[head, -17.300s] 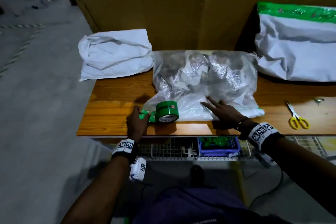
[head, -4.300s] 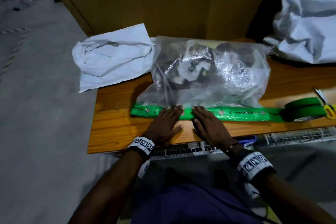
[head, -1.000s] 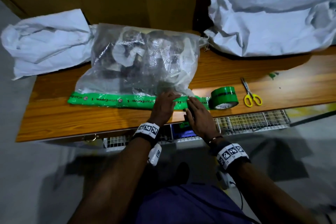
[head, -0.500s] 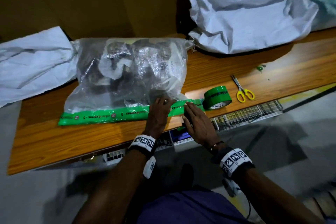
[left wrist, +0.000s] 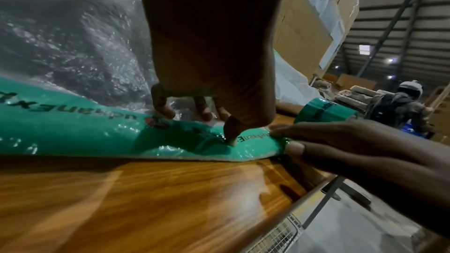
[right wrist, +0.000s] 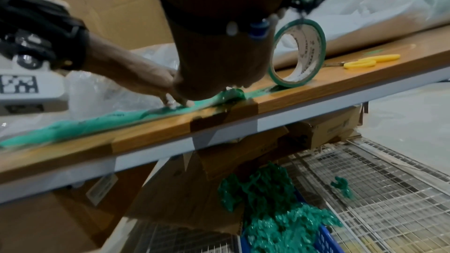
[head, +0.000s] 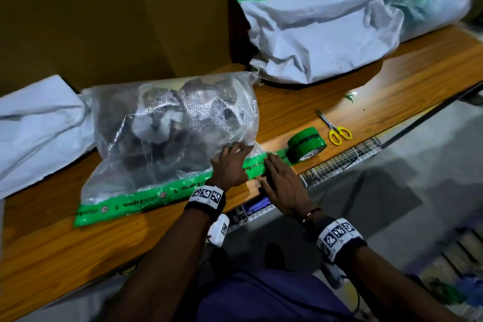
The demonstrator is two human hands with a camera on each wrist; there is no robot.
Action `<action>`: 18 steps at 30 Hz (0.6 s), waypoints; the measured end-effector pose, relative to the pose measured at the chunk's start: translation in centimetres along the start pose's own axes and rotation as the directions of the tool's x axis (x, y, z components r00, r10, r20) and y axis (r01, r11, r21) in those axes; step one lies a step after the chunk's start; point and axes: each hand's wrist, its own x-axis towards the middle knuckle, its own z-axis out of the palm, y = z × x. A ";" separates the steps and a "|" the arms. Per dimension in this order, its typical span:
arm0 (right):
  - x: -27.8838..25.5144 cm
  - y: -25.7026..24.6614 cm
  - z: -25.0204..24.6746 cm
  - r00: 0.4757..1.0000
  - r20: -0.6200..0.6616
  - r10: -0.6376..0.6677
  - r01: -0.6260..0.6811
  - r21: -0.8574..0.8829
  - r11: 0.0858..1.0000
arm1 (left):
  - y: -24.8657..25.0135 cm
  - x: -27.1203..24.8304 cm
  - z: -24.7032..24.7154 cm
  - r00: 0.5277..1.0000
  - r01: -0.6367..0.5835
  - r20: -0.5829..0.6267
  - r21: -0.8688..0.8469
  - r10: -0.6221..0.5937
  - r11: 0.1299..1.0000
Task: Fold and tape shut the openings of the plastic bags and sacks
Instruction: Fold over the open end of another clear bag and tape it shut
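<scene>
A clear woven plastic bag (head: 170, 133) full of dark items lies on the wooden table (head: 65, 248). A green printed tape strip (head: 146, 201) runs along its folded near edge. My left hand (head: 235, 154) presses down at the strip's right part, thumb (left wrist: 230, 138) on the tape and fingertips on the bag. My right hand (head: 271, 165) lies flat beside it, fingers (left wrist: 316, 138) pressing the tape end. The strip leads on to the green tape roll (head: 307, 144), which stands just right of my hands.
Yellow-handled scissors (head: 338, 132) lie right of the roll. A white sack (head: 326, 29) with green tape on top stands at the back right, another white sack (head: 39, 125) at the left. Below the table's edge sits a blue bin (right wrist: 324, 241) of green tape scraps on wire mesh.
Both hands have slid a little to the right along the tape, toward the roll. The head view has tilted and moved closer. The roll and scissors have stayed put.
</scene>
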 end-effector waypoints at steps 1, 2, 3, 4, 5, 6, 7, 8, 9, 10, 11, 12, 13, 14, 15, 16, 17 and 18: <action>0.2 -0.3 0.0 1.000 0.010 0.016 -0.016 -0.012 1.000 | 0.0 -0.2 0.2 1.000 -0.007 -0.008 0.006 0.007 1.000; 0.3 -0.6 0.3 0.999 0.032 0.034 -0.033 -0.020 0.999 | -0.1 -0.5 0.4 1.000 -0.020 -0.022 0.006 0.020 1.000; 0.2 -0.9 0.5 0.997 0.055 0.052 -0.051 -0.020 0.999 | -0.2 -0.8 0.7 0.999 -0.035 -0.041 0.002 0.035 0.999; 0.2 -1.1 0.7 0.995 0.076 0.066 -0.065 -0.016 0.998 | -0.3 -1.1 1.1 0.997 -0.049 -0.060 -0.004 0.049 0.999; 0.2 -1.2 0.7 0.993 0.090 0.072 -0.071 -0.019 0.997 | -0.4 -1.4 1.4 0.995 -0.059 -0.075 -0.003 0.058 0.998; 0.3 -1.2 0.7 0.992 0.101 0.070 -0.067 -0.029 0.997 | -0.4 -1.8 1.7 0.994 -0.063 -0.086 0.006 0.063 0.998; 0.3 -1.2 0.6 0.992 0.110 0.061 -0.056 -0.043 0.997 | -0.4 -2.2 2.1 0.992 -0.067 -0.105 0.022 0.069 0.998; 0.5 -1.1 0.3 0.992 0.118 0.052 -0.046 -0.055 0.997 | -0.4 -2.6 2.4 0.988 -0.079 -0.133 0.038 0.084 0.996; 0.7 -1.0 0.1 0.990 0.136 0.047 -0.039 -0.061 0.997 | -0.5 -3.0 2.7 0.982 -0.101 -0.157 0.049 0.108 0.994; 0.8 -0.8 -0.2 0.986 0.160 0.043 -0.033 -0.064 0.997 | -0.6 -3.4 2.9 0.975 -0.131 -0.175 0.056 0.139 0.990; 0.9 -0.7 -0.4 0.983 0.178 0.037 -0.024 -0.070 0.997 | -0.7 -3.7 3.1 0.967 -0.164 -0.184 0.070 0.175 0.984; 0.8 -0.7 -0.5 0.983 0.182 0.028 -0.013 -0.082 0.997 | -1.0 -4.1 3.4 0.959 -0.200 -0.188 0.083 0.213 0.976; 0.7 -0.8 -0.5 0.984 0.176 0.022 -0.006 -0.091 0.996 | -1.5 -4.5 3.7 0.950 -0.234 -0.190 0.093 0.248 0.968; 0.5 -0.9 -0.4 0.986 0.167 0.023 -0.007 -0.095 0.995 | -1.9 -4.9 4.1 0.943 -0.258 -0.189 0.104 0.274 0.960; 0.2 -1.1 -0.2 0.988 0.153 0.023 -0.007 -0.101 0.995 | -2.4 -5.3 4.5 0.940 -0.275 -0.177 0.117 0.292 0.954; -0.1 -1.3 0.1 0.990 0.142 0.026 -0.012 -0.102 0.995 | -2.8 -5.5 4.8 0.942 -0.283 -0.152 0.126 0.301 0.951; -0.3 -1.4 0.5 0.990 0.139 0.035 -0.022 -0.092 0.996 | -3.1 -5.6 5.2 0.944 -0.289 -0.124 0.129 0.305 0.949; -0.4 -1.5 1.0 0.989 0.138 0.048 -0.037 -0.075 0.996 | -3.3 -5.5 5.4 0.944 -0.296 -0.109 0.128 0.310 0.947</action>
